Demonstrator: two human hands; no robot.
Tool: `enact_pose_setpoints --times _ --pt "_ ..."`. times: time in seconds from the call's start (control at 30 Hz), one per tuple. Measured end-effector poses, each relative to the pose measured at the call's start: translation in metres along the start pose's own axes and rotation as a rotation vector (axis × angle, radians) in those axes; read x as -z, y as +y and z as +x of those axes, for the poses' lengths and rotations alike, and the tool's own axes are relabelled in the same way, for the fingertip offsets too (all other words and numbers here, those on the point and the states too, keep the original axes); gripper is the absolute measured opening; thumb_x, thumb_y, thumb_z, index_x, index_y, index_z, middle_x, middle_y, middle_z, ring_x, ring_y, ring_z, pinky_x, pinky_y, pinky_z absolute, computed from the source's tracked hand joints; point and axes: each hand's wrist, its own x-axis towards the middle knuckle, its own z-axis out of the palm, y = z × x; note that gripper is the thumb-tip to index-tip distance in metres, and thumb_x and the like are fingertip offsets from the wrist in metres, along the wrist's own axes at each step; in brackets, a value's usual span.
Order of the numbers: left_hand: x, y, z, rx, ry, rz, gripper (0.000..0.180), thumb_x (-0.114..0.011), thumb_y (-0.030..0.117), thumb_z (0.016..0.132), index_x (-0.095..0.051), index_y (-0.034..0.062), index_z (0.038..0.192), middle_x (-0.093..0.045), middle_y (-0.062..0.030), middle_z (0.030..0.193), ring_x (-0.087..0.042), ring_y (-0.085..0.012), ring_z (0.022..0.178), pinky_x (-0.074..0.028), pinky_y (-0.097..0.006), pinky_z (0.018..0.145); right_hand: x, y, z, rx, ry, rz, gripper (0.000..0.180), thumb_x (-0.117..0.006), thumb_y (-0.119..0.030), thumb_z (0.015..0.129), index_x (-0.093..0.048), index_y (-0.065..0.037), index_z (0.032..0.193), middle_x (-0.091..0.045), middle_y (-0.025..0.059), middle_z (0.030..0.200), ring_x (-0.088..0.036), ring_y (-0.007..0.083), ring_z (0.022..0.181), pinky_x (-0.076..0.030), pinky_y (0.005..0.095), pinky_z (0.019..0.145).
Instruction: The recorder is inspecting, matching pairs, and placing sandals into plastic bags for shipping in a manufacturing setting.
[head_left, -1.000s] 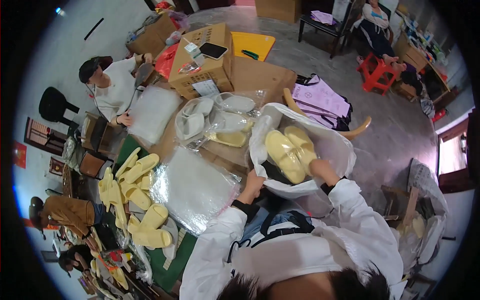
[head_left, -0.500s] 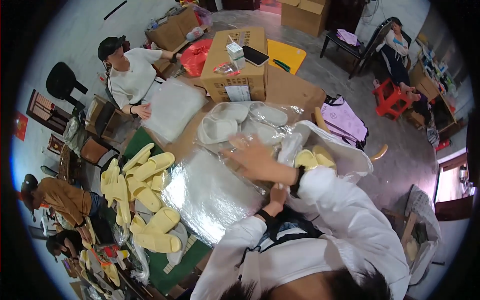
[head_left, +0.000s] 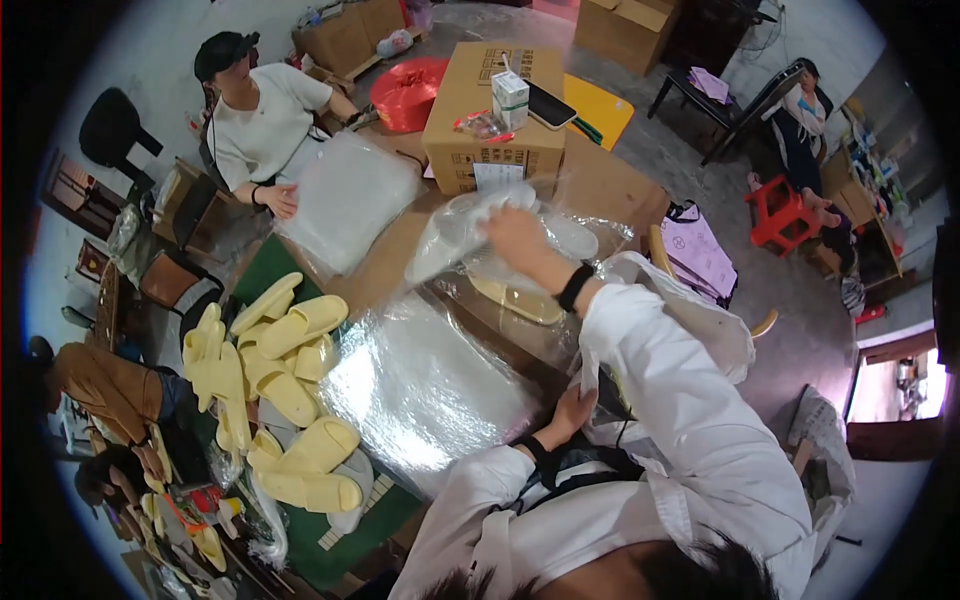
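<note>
With fingers bent, my right hand (head_left: 518, 240) grips a pair of pale grey slippers (head_left: 447, 232) in a clear plastic bag, at the far middle of the table. Closer to me, below that wrist, lies a yellow slipper (head_left: 518, 299) in clear wrapping. My left hand (head_left: 570, 416) is closed on the edge of a large white sack (head_left: 690, 318) at the table's right side. A stack of shiny clear plastic bags (head_left: 425, 370) lies in front of me, to the left of my left hand.
Loose yellow slippers (head_left: 290, 340) are heaped at the left on a green mat (head_left: 312, 535). A cardboard box (head_left: 490, 130) carries a phone (head_left: 550, 105) and a small white box (head_left: 510, 98). Across the table a co-worker touches another stack of clear bags (head_left: 355, 200). A red stool (head_left: 780, 215) stands at right.
My right hand has moved away from me onto the bagged grey slippers, which are now tilted and lifted. The wrapped yellow slipper shows more fully. My left hand has shifted slightly along the sack.
</note>
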Motion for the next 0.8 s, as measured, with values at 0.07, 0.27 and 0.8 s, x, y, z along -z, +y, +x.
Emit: enact_pose_setpoints --times 0.07,0.27,0.8 --pt "-0.002 -0.004 0.0 -0.015 0.013 -0.025 0.036 -0.051 0.022 0.086 -0.052 -0.0033 0.11 -0.063 -0.0186 0.093 -0.06 -0.0234 0.084 -0.044 -0.033 0.076 0.031 0.014 0.001 -0.071 0.171 0.064 0.018 -0.056 -0.006 0.066 -0.057 -0.007 0.083 -0.052 0.0081 0.078 -0.052 0.0238 0.072 -0.044 0.0382 0.063" --pt "-0.004 0.008 -0.002 -0.047 -0.008 -0.087 0.028 -0.05 0.024 0.087 -0.053 -0.0032 0.091 -0.055 -0.0107 0.069 -0.049 -0.0202 0.063 -0.041 -0.035 0.061 0.029 0.019 -0.093 -0.138 -0.204 -0.077 0.028 -0.057 -0.013 0.069 -0.056 -0.007 0.097 -0.052 0.0099 0.091 -0.051 0.0262 0.086 -0.042 0.0441 0.071" --pt "-0.007 0.001 -0.01 0.053 0.061 -0.016 0.036 -0.046 0.025 0.089 -0.051 -0.0013 0.112 -0.06 -0.0204 0.099 -0.058 -0.0272 0.091 -0.042 -0.035 0.079 -0.014 0.005 -0.091 0.113 -0.214 -0.122 0.021 -0.051 -0.017 0.075 -0.052 -0.011 0.095 -0.054 0.0025 0.083 -0.053 0.0197 0.081 -0.043 0.0344 0.067"
